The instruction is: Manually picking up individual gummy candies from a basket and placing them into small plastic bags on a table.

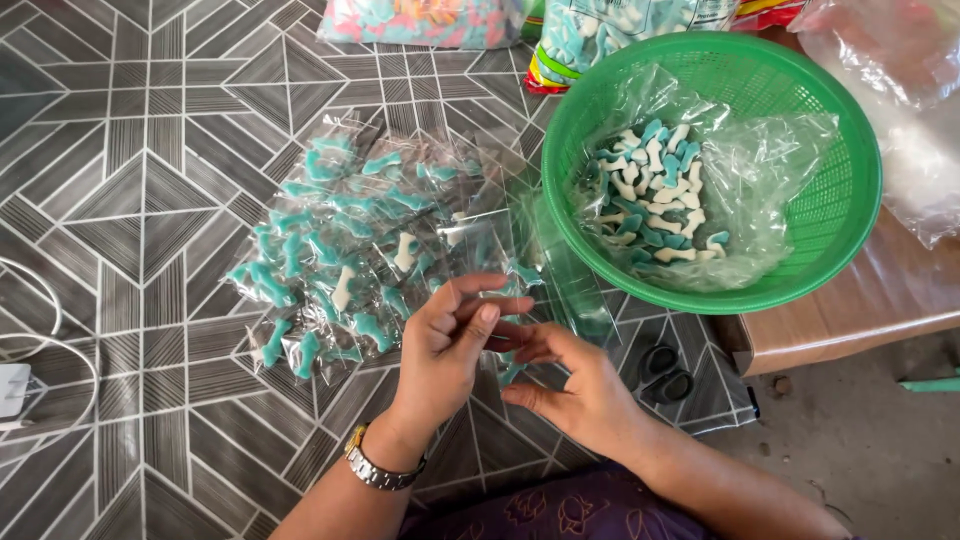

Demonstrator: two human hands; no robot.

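**A:** Closest in, both hands are seen meeting over the counter (150,200). The left hand (450,345), with a watch (375,468) worn on the wrist, is curled, and a small clear bag (512,345) is pinched by its fingertips. The right hand (580,390) is held half open under and beside that bag, and it's touched there by the fingers. Something teal can be made out inside, but how much can't be told.

**B:** So that bag is held between the hands, just above the counter?

**A:** Yep. Just past the hands, a pile of small bags (350,260) is spread flat, each with a few teal-and-white gummies inside. Those look done, so a good share of the packing could be judged finished.

**B:** And what's left?

**A:** Further back on the right, a green basket (850,200) is set on a brown board (880,300), and a big open bag of loose gummies (655,195) is seen in it. A fair heap is left there. At the far edge, more bulk candy packs (600,30) are lying unopened, so plenty remains, by the look of it. A pair of scissors (662,372) is parked near the right hand, untouched.
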